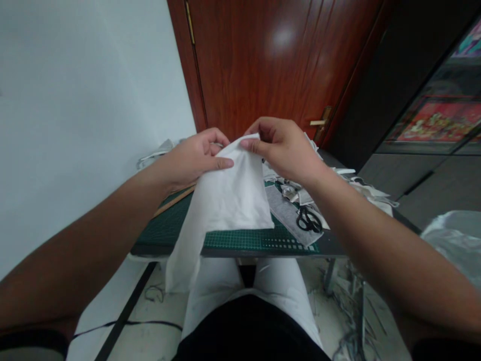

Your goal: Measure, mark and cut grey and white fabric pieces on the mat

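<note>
Above green mat (236, 240), both hands (201, 155) pinching white cloth (236, 195)

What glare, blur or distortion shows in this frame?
Head view: a soft glare spot high on the door; smeared detail behind the cabinet glass; wide-angle stretch, forearms swelling toward the lower corners; black top nearly featureless; white cloth slightly soft but its folds readable.

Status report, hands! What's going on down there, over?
Left hand and right hand pinching white cloth. Cloth hanging past table edge. Scissors nearby, not in the way.
</note>
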